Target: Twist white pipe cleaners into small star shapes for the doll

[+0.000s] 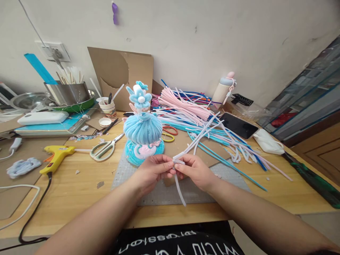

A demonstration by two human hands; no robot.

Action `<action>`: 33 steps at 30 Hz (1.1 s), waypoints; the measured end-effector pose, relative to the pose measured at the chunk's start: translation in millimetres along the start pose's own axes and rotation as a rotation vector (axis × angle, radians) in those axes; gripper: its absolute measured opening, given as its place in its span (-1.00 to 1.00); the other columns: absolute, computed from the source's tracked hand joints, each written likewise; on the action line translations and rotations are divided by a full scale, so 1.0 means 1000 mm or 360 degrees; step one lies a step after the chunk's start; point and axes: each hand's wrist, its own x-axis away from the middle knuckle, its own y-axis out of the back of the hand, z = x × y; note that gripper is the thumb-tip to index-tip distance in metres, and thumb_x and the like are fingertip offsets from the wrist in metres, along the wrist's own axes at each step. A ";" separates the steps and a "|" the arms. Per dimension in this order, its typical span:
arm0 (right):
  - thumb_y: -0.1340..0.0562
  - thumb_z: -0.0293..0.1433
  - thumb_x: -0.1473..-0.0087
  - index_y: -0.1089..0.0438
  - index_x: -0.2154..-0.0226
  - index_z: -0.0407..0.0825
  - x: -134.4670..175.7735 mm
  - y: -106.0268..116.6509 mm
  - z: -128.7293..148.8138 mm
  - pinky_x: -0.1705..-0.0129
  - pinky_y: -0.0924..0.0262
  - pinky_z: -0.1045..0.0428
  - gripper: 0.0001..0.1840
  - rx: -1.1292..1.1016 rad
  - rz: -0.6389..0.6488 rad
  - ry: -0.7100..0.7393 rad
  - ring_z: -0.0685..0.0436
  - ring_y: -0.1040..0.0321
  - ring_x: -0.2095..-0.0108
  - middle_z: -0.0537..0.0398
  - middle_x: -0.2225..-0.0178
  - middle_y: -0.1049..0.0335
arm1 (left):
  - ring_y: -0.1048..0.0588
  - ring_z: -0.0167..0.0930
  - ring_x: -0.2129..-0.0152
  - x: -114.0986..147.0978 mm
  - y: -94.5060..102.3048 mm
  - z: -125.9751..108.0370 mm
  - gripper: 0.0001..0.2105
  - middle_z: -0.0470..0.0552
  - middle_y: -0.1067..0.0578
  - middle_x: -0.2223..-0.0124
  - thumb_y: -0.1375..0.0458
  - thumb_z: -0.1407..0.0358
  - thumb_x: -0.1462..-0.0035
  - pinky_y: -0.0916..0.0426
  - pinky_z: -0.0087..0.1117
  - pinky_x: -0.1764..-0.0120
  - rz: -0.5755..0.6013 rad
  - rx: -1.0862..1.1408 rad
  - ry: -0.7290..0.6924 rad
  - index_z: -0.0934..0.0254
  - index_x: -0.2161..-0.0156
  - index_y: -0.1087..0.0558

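Note:
Both hands meet over the grey cutting mat (156, 194), pinching white pipe cleaners (181, 191) at a folded crossing point. My left hand (156, 170) has thumb and forefinger closed on the fold from the left. From the right, my right hand (195, 171) grips the same spot with thumb and fingers together. One end hangs down toward the table edge; the longer ends slant up and away to the right. Just behind my left hand stands a blue pipe cleaner figure (143, 129), with a ribbed round body, a flower on top and a turquoise base.
Pink, white and blue pipe cleaners (186, 106) are heaped behind my hands. Scissors (106, 148) and a yellow glue gun (57, 156) with a trailing cord lie left. A phone (239, 124), a bottle (223, 90) and a green-black handled tool (313, 179) are on the right.

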 end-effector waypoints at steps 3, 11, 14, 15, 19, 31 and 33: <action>-0.29 -0.26 0.01 -0.41 0.41 -0.08 0.000 0.000 -0.002 0.50 -0.09 0.14 -0.79 -0.0026 -0.0007 -0.0006 0.09 -0.20 0.56 0.16 0.51 -0.39 | -0.41 -0.58 0.64 0.000 -0.002 0.001 -0.78 -0.06 -0.50 0.56 -0.37 0.30 0.18 -0.30 -0.59 0.53 -0.0047 -0.0024 -0.0052 0.37 0.45 -0.45; -0.28 -0.24 0.00 -0.40 0.43 -0.08 -0.001 -0.002 -0.001 0.50 -0.07 0.13 -0.78 -0.0083 -0.0132 -0.0020 0.08 -0.16 0.55 0.17 0.52 -0.33 | -0.47 -0.49 0.57 -0.001 -0.004 0.005 -0.79 -0.05 -0.52 0.51 -0.29 0.27 0.07 -0.39 -0.47 0.44 -0.0175 -0.0282 -0.0379 0.36 0.31 -0.48; -0.29 -0.25 0.01 -0.39 0.46 -0.08 -0.002 -0.001 -0.001 0.50 -0.07 0.13 -0.78 -0.0138 -0.0175 -0.0005 0.07 -0.16 0.54 0.18 0.55 -0.30 | -0.46 -0.48 0.57 0.002 -0.005 0.007 -0.81 -0.06 -0.49 0.52 -0.19 0.33 -0.02 -0.39 -0.43 0.42 -0.0220 -0.0638 -0.0630 0.36 0.23 -0.51; -0.29 -0.26 0.02 -0.38 0.48 -0.08 -0.002 -0.001 -0.001 0.50 -0.06 0.13 -0.78 -0.0161 -0.0184 -0.0002 0.07 -0.16 0.54 0.18 0.56 -0.29 | -0.46 -0.48 0.56 0.003 -0.005 0.008 -0.80 -0.05 -0.49 0.50 -0.16 0.35 -0.04 -0.39 -0.43 0.42 -0.0223 -0.0758 -0.0714 0.35 0.21 -0.51; -0.31 -0.25 0.06 -0.38 0.50 -0.08 -0.002 -0.001 -0.001 0.53 -0.04 0.14 -0.77 -0.0199 -0.0232 -0.0030 0.07 -0.16 0.54 0.18 0.56 -0.27 | -0.47 -0.45 0.47 0.004 -0.005 0.010 -0.80 0.00 -0.51 0.39 -0.11 0.38 -0.06 -0.39 -0.42 0.39 -0.0213 -0.1039 -0.0869 0.32 0.20 -0.52; -0.30 -0.26 0.03 -0.37 0.46 -0.09 -0.001 0.000 -0.002 0.51 -0.05 0.15 -0.78 -0.0236 -0.0071 -0.0116 0.10 -0.19 0.57 0.16 0.52 -0.39 | -0.44 -0.51 0.59 -0.003 -0.002 0.006 -0.77 -0.04 -0.51 0.53 -0.31 0.25 0.10 -0.31 -0.51 0.51 -0.0057 -0.0285 -0.0341 0.37 0.42 -0.41; -0.31 -0.26 0.03 -0.37 0.46 -0.10 -0.002 0.001 -0.003 0.53 -0.03 0.17 -0.77 -0.0278 -0.0059 -0.0147 0.11 -0.18 0.58 0.16 0.52 -0.39 | -0.44 -0.52 0.59 -0.002 -0.003 0.005 -0.77 -0.05 -0.51 0.52 -0.32 0.26 0.11 -0.31 -0.51 0.49 -0.0039 -0.0269 -0.0362 0.37 0.43 -0.40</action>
